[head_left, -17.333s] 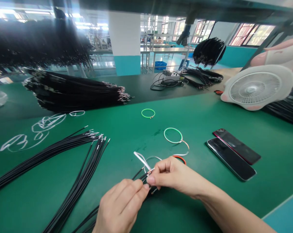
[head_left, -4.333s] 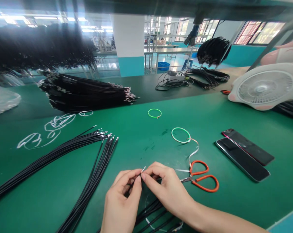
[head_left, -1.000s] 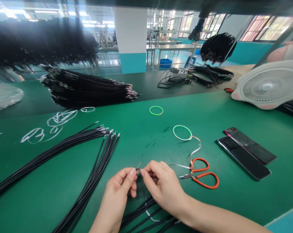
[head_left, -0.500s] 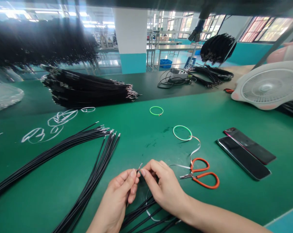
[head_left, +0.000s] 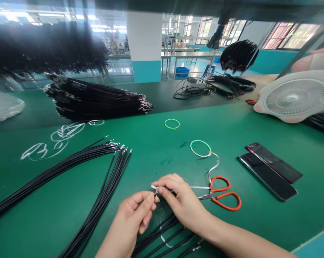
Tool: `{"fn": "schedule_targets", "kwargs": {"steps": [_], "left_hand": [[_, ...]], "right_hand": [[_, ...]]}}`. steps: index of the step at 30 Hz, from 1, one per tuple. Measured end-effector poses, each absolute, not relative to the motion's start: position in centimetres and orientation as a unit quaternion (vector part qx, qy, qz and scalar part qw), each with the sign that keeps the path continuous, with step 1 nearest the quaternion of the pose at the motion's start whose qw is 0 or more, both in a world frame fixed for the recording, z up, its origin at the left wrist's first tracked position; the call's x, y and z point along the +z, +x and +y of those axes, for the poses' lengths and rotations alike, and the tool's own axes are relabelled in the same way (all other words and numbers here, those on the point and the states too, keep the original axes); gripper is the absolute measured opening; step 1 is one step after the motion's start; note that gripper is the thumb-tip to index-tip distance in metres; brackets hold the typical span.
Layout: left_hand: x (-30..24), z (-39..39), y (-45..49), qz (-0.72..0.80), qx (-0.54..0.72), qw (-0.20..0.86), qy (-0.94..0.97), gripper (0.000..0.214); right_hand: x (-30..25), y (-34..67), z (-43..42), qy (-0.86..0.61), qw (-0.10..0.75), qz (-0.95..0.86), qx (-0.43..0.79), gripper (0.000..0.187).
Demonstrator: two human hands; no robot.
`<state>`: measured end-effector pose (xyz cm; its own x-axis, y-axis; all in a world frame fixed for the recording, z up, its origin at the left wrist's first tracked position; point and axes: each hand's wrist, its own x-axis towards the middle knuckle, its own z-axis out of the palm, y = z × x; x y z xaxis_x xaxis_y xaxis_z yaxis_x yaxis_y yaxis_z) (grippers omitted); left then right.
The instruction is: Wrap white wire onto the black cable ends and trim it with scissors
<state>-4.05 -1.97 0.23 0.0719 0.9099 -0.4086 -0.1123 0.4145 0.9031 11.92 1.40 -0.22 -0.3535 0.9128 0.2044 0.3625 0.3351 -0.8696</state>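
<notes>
The left hand (head_left: 132, 218) and right hand (head_left: 180, 204) pinch a wire terminal (head_left: 157, 190) between closed fingertips (head_left: 152, 197); its direction is too small to tell; orange-handled scissors (head_left: 221, 195) lie at 3 o'clock; black wires (head_left: 97, 204) at 9 o'clock.

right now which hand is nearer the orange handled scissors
Right. The right hand sits just left of the orange-handled scissors, with no visible contact, while the left hand lies farther left, on the right hand's far side.

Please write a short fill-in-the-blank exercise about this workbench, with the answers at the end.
The left hand is farther from the orange-handled scissors than the ____ hand.
The number of smartphones beside the scissors is ____.
The colour of the thin wire loop farthest from the hands is ____.

Missing words: right; two; green.
</notes>
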Motion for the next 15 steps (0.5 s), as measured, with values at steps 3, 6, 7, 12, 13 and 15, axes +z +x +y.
{"fn": "schedule_targets", "kwargs": {"steps": [3, 6, 7, 12, 13, 15], "left_hand": [[-0.4, -2.1, -4.3, 0.582, 0.416, 0.491, 0.497, 0.021], [-1.0, -2.1, -4.7, 0.531, 0.421, 0.337, 0.654, 0.011], [-1.1, -2.2, -4.8, 0.506, 0.420, 0.296, 0.693, 0.011], [-0.8, -2.6, -4.7, 0.452, 0.409, 0.187, 0.770, 0.019], [-0.8, -2.7, -4.6, 0.451, 0.404, 0.177, 0.776, 0.019], [-0.7, -2.8, -4.5, 0.447, 0.393, 0.160, 0.787, 0.018]], "right_hand": [[0.9, 13.1, 2.0, -0.442, 0.388, -0.732, 0.343, 0.044], [2.4, 14.3, 2.2, -0.471, 0.386, -0.700, 0.373, 0.032], [2.8, 14.7, 2.2, -0.480, 0.370, -0.690, 0.396, 0.019], [3.3, 15.2, 2.1, -0.474, 0.243, -0.668, 0.520, 0.041], [3.2, 15.2, 2.1, -0.469, 0.234, -0.662, 0.536, 0.042], [2.8, 15.0, 2.0, -0.461, 0.239, -0.651, 0.553, 0.039]]}}
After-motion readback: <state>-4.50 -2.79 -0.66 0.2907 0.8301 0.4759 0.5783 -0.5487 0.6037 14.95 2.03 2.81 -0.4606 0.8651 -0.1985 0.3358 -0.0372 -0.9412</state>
